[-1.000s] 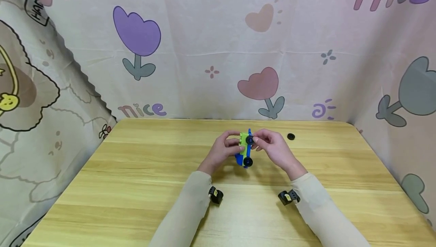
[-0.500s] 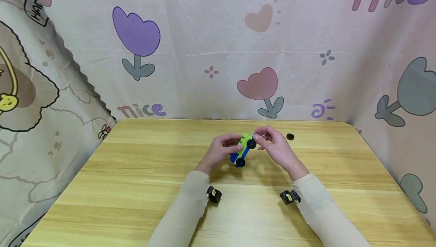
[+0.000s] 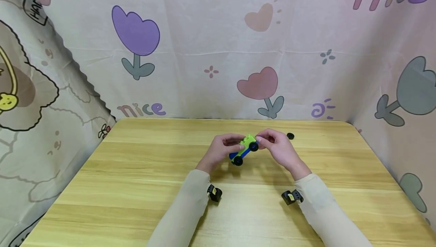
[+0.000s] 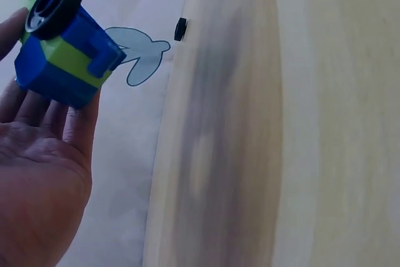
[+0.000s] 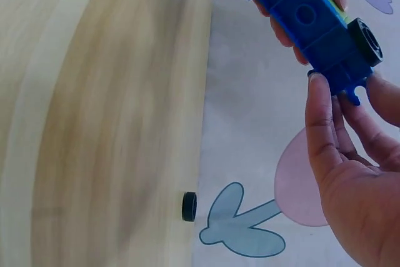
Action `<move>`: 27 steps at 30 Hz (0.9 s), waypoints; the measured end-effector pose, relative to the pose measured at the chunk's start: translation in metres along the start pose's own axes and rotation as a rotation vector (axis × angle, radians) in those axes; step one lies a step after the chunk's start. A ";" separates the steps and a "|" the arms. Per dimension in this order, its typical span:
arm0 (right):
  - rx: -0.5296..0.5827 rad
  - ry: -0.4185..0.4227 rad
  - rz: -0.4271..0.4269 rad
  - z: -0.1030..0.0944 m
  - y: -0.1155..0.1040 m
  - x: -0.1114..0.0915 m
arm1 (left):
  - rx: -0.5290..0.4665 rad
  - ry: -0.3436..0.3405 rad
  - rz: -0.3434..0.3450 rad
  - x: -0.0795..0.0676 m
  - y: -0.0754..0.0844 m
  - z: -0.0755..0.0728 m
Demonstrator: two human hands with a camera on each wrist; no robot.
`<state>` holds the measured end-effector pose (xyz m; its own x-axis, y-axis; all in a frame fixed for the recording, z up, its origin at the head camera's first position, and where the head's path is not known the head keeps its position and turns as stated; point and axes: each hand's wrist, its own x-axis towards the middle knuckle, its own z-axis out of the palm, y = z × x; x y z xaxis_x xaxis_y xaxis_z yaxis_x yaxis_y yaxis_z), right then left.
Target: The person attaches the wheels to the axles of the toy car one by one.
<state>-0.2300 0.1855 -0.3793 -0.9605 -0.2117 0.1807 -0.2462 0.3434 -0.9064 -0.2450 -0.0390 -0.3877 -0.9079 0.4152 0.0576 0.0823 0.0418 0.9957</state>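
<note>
A toy car [image 3: 246, 149] of green and blue building blocks is held up over the table, tilted, with its upper end toward the right. Two black wheels show along its near side in the head view. My left hand [image 3: 223, 150] grips its green body between thumb and fingers; in the left wrist view the palm [image 4: 40, 173] lies below the blue end. At the other end, my right hand [image 3: 278, 147] pinches the car by its hooked tip. The right wrist view shows the blue underside [image 5: 303, 14], with fingertips [image 5: 319, 82] right at its corner.
A loose black wheel [image 3: 290, 136] lies near the back edge of the wooden table [image 3: 153, 178], right of the hands. In the left wrist view two loose wheels, one nearer [image 4: 180, 29], show there. A patterned cloth [image 3: 190, 50] hangs behind the table.
The car has swung from nearly upright to a slant, its lower end going left and its upper end right. Both hands keep hold of it and have shifted only slightly.
</note>
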 end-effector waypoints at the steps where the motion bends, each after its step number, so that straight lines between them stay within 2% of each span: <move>1: 0.005 0.010 0.002 0.000 0.000 0.000 | -0.002 0.004 0.000 -0.001 0.003 0.000; 6: 0.032 0.061 -0.008 0.000 -0.001 -0.002 | -0.009 0.042 0.035 -0.003 0.003 -0.001; 9: 0.026 0.100 -0.011 0.000 -0.001 -0.003 | -0.032 0.074 0.033 -0.003 0.000 -0.005; 13: 0.028 0.134 -0.001 0.000 -0.002 -0.004 | -0.097 0.082 -0.043 -0.002 -0.001 -0.009; 17: 0.019 0.156 0.000 0.000 -0.002 -0.006 | -0.136 0.112 -0.116 0.007 -0.019 -0.011; 20: 0.003 0.170 -0.002 0.001 -0.002 -0.006 | -0.147 0.159 -0.142 0.014 -0.031 -0.012; 27: 0.058 0.147 0.007 0.003 0.001 -0.005 | -0.191 0.173 -0.148 0.013 -0.035 -0.012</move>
<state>-0.2248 0.1842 -0.3821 -0.9719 -0.0719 0.2244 -0.2356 0.2902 -0.9275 -0.2647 -0.0458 -0.4208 -0.9622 0.2557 -0.0938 -0.1199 -0.0885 0.9888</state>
